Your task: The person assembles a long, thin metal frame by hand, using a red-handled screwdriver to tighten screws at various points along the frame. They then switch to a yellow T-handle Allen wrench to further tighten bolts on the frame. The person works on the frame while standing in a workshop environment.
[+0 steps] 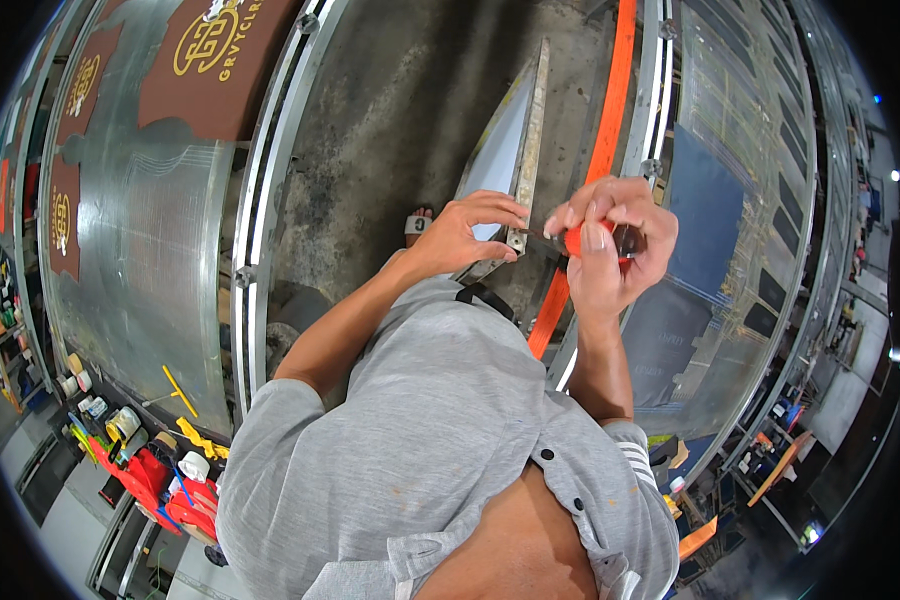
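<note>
Tool [574, 241], red-handled, pinched between thumb and fingertips of right hand [622, 268], thin shaft directed at near corner of long frame [533, 140]. Left hand [455, 235]: thumb and fingers curved, set apart about same corner; cannot tell whether pressing. Frame between two tables. Left table [140, 300]: brown panel [185, 95] toward far right corner. Right table [715, 105]: dark blue panel [705, 210] by left edge; orange bar [610, 100] running alongside, outside that edge.
</note>
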### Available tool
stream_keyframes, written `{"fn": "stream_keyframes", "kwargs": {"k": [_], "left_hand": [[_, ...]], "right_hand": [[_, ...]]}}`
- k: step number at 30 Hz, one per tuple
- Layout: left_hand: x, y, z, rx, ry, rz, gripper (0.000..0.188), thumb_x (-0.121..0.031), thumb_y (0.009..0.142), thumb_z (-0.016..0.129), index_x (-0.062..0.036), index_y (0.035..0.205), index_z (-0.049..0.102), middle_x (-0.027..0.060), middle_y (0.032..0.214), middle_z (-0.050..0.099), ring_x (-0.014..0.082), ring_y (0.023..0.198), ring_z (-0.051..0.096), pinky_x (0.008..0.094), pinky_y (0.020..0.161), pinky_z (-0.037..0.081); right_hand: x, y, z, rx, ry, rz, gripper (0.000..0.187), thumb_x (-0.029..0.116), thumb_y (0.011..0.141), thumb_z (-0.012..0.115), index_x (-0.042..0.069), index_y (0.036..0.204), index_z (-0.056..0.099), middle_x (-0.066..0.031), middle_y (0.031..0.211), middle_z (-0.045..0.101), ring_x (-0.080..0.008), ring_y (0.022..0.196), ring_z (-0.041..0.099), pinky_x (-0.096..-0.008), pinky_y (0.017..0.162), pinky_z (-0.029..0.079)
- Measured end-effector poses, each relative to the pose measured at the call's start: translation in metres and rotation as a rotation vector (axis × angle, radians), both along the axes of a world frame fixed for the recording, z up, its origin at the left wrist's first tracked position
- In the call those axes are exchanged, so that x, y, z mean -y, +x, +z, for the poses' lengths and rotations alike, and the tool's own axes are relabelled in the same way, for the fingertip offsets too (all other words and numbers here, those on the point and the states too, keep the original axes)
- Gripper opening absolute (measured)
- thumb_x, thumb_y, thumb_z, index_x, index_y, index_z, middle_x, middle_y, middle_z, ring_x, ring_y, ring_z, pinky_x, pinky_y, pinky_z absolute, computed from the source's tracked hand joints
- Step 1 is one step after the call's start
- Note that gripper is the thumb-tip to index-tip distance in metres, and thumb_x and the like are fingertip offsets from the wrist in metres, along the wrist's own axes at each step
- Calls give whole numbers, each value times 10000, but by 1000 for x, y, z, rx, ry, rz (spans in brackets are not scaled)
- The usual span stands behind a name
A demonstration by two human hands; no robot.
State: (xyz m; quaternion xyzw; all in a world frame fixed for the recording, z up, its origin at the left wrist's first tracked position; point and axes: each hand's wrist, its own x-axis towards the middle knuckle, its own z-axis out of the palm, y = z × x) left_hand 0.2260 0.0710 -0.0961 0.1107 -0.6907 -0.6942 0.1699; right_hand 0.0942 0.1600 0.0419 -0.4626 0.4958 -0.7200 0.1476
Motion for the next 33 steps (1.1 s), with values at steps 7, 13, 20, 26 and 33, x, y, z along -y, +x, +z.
{"fn": "stream_keyframes", "kwargs": {"k": [7,13,20,26,33], "left_hand": [[-1,-1,3,5,1,3,408,-138,702,867,-68,1091,763,61,1252,699,262,1239,585,410,1074,456],[0,0,3,-4,-12,1,401,-107,715,853,-44,1096,750,87,1240,694,267,1252,574,412,1083,440],[7,0,13,29,-135,-55,311,-92,786,779,-44,1092,743,74,1235,676,272,1261,538,408,1080,421],[35,-12,25,33,-356,-219,175,-27,846,676,-42,1005,746,69,1138,650,262,1114,530,418,1002,425],[78,-58,18,99,-92,-590,376,-80,793,795,-65,1144,662,67,1011,705,169,969,638,346,900,513]], "right_hand": [[3,-14,26,-234,285,50,480,20,831,774,-9,1277,600,-107,969,643,-168,840,623,-280,732,501],[-6,-18,26,51,195,46,209,-47,926,559,-26,1133,579,-108,927,622,-167,805,624,-294,743,517],[7,-13,27,142,205,30,56,-4,950,544,-23,993,575,-90,854,592,-137,736,547,-288,695,478],[1,1,36,21,366,94,52,-4,936,597,-18,978,624,-69,873,602,-104,771,540,-248,663,422],[12,1,40,8,375,47,68,48,956,612,-5,981,647,-77,894,578,-131,765,591,-271,682,482]]}}
